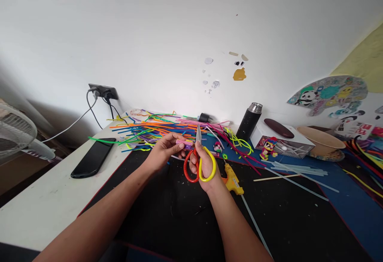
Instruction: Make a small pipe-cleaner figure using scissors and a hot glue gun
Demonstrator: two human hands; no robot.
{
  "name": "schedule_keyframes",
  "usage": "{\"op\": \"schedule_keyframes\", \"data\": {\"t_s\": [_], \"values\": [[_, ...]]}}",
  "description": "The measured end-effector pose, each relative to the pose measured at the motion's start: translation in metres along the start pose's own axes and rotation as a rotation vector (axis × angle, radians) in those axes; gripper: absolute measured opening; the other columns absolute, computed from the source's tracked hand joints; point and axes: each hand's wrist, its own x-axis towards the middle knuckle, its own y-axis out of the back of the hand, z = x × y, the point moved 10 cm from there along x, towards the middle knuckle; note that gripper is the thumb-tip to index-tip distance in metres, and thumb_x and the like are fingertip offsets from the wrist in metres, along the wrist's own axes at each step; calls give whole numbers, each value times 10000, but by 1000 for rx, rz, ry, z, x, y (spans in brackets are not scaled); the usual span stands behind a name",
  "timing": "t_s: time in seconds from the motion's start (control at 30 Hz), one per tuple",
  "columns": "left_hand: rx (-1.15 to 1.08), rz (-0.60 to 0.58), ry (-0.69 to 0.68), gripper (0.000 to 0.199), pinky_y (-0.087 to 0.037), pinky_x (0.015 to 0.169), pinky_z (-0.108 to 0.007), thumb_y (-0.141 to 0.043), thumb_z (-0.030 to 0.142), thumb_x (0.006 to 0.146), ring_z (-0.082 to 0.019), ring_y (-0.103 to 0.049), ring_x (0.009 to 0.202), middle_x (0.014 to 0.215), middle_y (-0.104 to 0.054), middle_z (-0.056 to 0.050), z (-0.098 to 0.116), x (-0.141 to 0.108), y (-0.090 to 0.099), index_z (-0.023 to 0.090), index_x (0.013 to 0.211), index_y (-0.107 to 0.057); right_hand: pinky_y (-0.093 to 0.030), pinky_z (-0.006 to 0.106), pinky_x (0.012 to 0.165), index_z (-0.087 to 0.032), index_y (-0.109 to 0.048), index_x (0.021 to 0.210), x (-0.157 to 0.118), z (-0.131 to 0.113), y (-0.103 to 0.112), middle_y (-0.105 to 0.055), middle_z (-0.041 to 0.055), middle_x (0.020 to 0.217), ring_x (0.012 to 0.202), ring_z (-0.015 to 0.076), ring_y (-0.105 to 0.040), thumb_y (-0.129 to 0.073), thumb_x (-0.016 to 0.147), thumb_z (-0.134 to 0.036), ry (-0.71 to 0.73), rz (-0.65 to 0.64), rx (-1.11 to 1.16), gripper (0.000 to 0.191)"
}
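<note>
Risk: scissors (201, 165) have blades just beside fingertips of my left hand (164, 149); careless twist of right hand (206, 169) could nick me. Loose pinch could let pink-purple fuzzy piece (184, 143) slip. Right forearm (231, 222) close to glue gun (235, 181); outward swing might knock it. Left: thumb and fingers pinched on piece, above black mat (149, 210). Right: fingers curled round handles, blades upward; blade gap, cannot tell.
</note>
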Motion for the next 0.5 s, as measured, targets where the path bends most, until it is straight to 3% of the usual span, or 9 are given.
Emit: {"op": "schedule_keyframes", "data": {"t_s": [0.23, 0.5], "values": [[36, 24, -21, 343, -547, 617, -266, -852, 381, 826, -147, -673, 636, 782, -709, 1, 2, -1, -1, 199, 991, -612, -287, 190, 354, -206, -525, 732, 1, -2, 1, -519, -83, 528, 354, 64, -439, -829, 764, -581, 54, -14, -87, 484], [-5, -43, 18, 327, -569, 642, -278, -763, 475, 898, -157, -687, 656, 767, -694, -16, -4, -1, -3, 183, 938, -620, -304, 196, 355, -202, -562, 762, 1, -10, 7, -531, -79, 515, 345, 78, -451, -791, 798, -549, 124, 28, -214, 417]]}}
